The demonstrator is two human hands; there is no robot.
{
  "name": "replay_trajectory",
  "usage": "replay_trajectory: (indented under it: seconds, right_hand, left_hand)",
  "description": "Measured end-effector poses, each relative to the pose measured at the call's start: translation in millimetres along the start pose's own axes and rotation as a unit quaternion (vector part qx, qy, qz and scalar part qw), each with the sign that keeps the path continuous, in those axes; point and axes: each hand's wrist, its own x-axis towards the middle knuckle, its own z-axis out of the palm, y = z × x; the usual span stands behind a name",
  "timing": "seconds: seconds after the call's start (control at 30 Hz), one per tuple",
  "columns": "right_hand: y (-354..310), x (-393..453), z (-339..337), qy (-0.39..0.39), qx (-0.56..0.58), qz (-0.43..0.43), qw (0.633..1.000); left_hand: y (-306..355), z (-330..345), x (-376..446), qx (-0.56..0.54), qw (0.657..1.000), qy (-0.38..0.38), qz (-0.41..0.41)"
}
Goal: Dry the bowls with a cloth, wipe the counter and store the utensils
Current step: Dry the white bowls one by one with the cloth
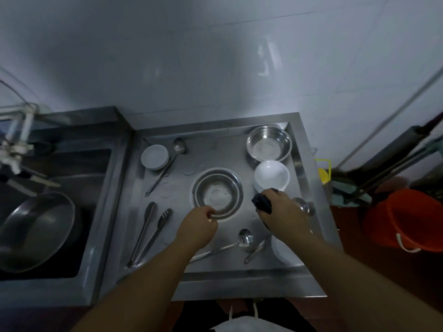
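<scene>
Head view: the left hand [197, 227] pinches the near rim of the steel bowl [217, 193] at the centre of the table [239, 279]. Right of that bowl, the right hand [284, 212] has its fingers [275, 191] clenched around a dark cloth [261, 203]. Tongs [149, 236] lie left of the bowl, a ladle [244, 237] nearer than it.

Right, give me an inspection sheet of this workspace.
Surface: steel counter, smeared.
Job's things: steel bowl centre, second steel bowl at back right, white bowls stacked, small white bowl at back left, ladles, tongs.
Clutter: pan in sink.
Hands: left hand grips centre bowl's rim; right hand holds dark cloth.
Cables: nothing seen.
Surroundings: tiled wall, orange bucket at right.
</scene>
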Motion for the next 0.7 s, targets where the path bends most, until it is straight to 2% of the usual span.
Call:
replay_trajectory:
  seconds: [0.17, 0.43, 0.57, 0.7]
  right_hand:
    - [-57, 28, 44, -0.045, -0.042, -0.030, 0.998]
    - [-138, 77, 125, -0.105, -0.115, -0.005, 0.988]
    - [-162, 100, 162, -0.115, -0.126, 0.017, 0.985]
    - [-176, 122, 192, -0.115, -0.137, 0.017, 0.984]
  left_hand:
    - [-66, -39, 28, 0.040, 0.999, -0.012, -0.011]
    - [-166, -106, 94, 0.087, 0.995, -0.043, -0.012]
    - [-200, -134, 133, 0.112, 0.991, -0.071, -0.023]
    - [-219, -150, 174, 0.085, 0.993, -0.066, -0.043]
